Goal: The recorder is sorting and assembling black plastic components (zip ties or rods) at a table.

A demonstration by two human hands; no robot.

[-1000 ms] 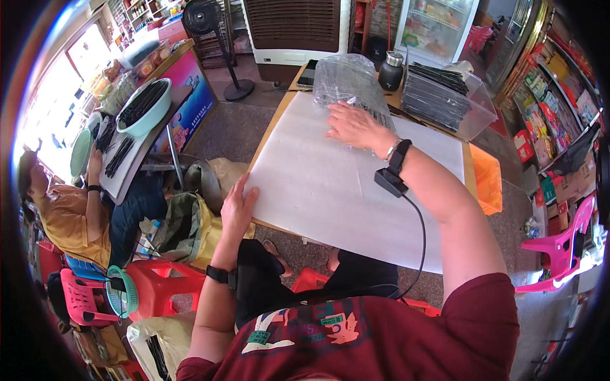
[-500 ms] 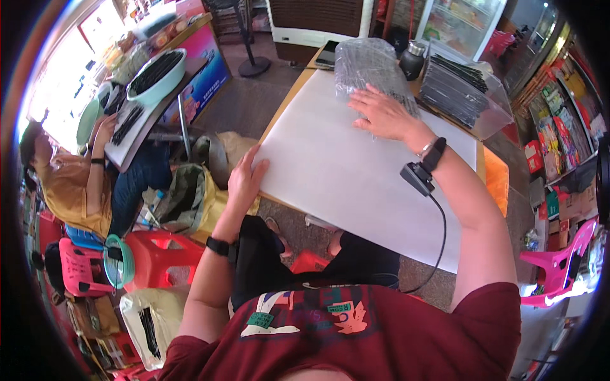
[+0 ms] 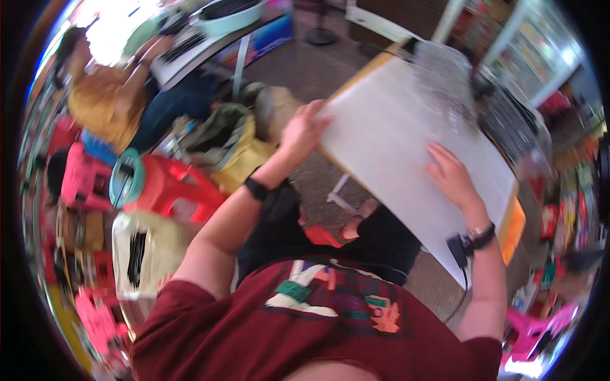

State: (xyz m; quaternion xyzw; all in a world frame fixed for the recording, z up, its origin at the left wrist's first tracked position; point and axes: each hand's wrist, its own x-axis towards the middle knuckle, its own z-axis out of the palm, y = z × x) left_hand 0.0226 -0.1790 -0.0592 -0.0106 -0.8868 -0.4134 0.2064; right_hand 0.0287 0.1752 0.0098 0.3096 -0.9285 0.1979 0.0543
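A white-topped table (image 3: 381, 114) stands in front of me. My left hand (image 3: 305, 130) is at its left edge, fingers stretched and thumb apart, holding nothing. Over the white top, my right hand (image 3: 454, 174) has its fingers extended and is empty; blur hides whether it touches the surface. Beyond that hand lies a clear, crinkled plastic bag (image 3: 443, 82) with dark contents, a short gap away from my fingertips. To its right, a clear bin (image 3: 511, 127) holds a stack of thin black strips in plastic.
At far left a person in a yellow top (image 3: 105, 105) works at another table with black strips, beside a pale blue basin (image 3: 232, 22). A red stool (image 3: 175, 184), a yellow sack (image 3: 244, 159) and a white lined container (image 3: 149, 254) with black strips stand left of me.
My view has swung left, so the table appears farther right. My right hand has come off the plastic bag and back toward me. My left hand stays at the table edge.
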